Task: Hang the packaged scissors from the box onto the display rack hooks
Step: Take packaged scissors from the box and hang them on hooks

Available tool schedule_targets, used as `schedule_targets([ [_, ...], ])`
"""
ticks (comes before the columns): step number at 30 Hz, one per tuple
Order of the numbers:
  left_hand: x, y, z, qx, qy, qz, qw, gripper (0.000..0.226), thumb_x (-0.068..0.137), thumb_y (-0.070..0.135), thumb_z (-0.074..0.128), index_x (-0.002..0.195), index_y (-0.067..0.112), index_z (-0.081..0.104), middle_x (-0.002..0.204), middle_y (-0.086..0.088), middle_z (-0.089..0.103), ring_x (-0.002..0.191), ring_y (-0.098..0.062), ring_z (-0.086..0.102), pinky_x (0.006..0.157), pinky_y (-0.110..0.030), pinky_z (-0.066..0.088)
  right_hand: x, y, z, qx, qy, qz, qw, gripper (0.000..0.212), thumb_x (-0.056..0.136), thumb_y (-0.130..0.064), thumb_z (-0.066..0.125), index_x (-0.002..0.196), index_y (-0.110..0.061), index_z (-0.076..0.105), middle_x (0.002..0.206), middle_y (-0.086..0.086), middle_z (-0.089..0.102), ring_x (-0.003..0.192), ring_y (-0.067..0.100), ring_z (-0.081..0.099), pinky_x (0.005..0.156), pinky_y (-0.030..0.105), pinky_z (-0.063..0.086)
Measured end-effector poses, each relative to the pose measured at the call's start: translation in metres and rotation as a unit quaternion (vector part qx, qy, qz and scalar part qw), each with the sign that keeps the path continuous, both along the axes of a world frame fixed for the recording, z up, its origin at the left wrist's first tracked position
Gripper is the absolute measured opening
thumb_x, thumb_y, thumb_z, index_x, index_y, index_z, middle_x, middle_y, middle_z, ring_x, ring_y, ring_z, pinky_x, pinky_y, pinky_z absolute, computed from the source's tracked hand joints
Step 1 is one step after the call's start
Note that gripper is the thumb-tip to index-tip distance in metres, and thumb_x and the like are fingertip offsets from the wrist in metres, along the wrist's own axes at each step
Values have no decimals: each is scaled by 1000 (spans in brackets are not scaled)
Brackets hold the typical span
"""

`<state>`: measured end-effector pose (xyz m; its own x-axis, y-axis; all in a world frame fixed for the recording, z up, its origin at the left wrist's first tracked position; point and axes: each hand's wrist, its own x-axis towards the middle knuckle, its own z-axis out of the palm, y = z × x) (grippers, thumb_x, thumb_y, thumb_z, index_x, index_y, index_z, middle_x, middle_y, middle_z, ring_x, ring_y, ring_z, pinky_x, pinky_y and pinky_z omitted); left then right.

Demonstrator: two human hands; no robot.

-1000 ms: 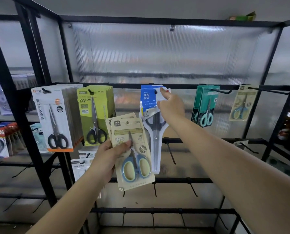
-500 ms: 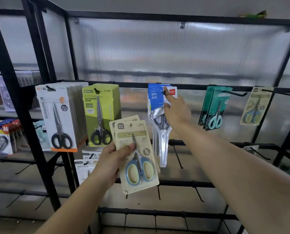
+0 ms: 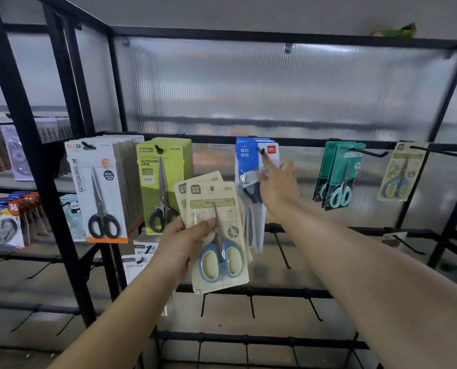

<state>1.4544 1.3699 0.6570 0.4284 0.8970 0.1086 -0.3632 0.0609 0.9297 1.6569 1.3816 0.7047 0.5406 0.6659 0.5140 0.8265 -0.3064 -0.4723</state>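
Cream scissors packs (image 3: 216,235) upright, blades up, gripped by left hand (image 3: 180,245); right hand (image 3: 278,183) fingers extended

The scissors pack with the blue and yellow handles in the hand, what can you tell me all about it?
The cream scissors pack is a flat card under clear plastic with a hang hole at the top. Small scissors with blue and pale yellow handles point their blades up. The left hand grips it, thumb on the front. A second matching pack sits just behind it. It is upright, slightly tilted, not on any hook.
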Motion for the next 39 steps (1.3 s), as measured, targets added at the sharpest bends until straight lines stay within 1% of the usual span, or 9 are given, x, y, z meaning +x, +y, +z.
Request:
schedule_targets([
  [3,-4,-4,4,-12,-17,5,1000,26,82,-1,63,107,6,66,97,-11,74,82,-24,72,62,-29,58,-13,-15,-7,1,-3,-6,1000,51,97,-24,48,145,-31,31,143,10,24,128,28,29,102,35,32],
  [6,-7,-9,6,-18,-32,19,999,26,79,0,66,104,8,68,97,-10,74,78,-21,72,60,-28,56,-28,-32,-15,73,51,60,994,43,95,-20,51,137,-23,45,139,7,33,128,24,34,102,31,31],
  [11,-8,-21,-1,7,-75,15,997,26,80,-6,62,103,6,67,94,-8,74,80,-21,72,61,-28,57,-59,-67,-25,64,453,235,857,38,99,-40,37,118,-14,58,107,7,67,95,20,64,80,31,51],
  [15,-8,-27,-12,14,-84,16,996,29,74,-6,64,99,9,68,92,-5,75,83,-18,72,64,-28,57,-64,-85,-38,46,454,296,839,60,77,-63,44,111,-17,65,104,3,71,97,20,67,87,37,52],
  [19,-8,-29,-25,4,-74,23,997,44,65,5,69,109,7,66,106,-10,72,99,-26,68,87,-42,53,-58,-98,-55,39,448,304,840,47,75,-48,64,104,-11,65,93,3,73,84,20,68,75,35,53],
  [23,-7,-34,-50,-13,-44,-6,999,50,70,15,67,119,6,60,110,-11,70,103,-28,66,89,-44,52,-55,-106,-80,32,482,274,832,8,84,-12,67,92,-12,68,84,-1,74,71,11,69,58,21,49],
  [27,-9,-28,-74,-104,19,-87,991,34,82,33,55,110,17,65,101,-4,73,86,-17,70,66,-31,56,-43,-110,-114,51,572,173,800,11,88,-10,63,99,-10,65,95,10,72,85,26,69,72,38,55],
  [32,-16,-27,-116,-151,85,-97,980,26,88,-1,50,110,9,60,89,-5,73,75,-17,70,60,-27,57,-24,-126,-156,46,638,73,765,5,93,-10,56,96,-8,60,94,15,70,85,32,67,79,46,54],
  [39,-29,-44,-174,-212,125,-57,968,24,87,-4,54,108,4,62,90,-13,73,73,-24,72,57,-33,58,-15,-163,-210,28,674,-20,738,13,94,-11,55,105,-8,60,101,16,69,89,35,67,85,50,52],
])
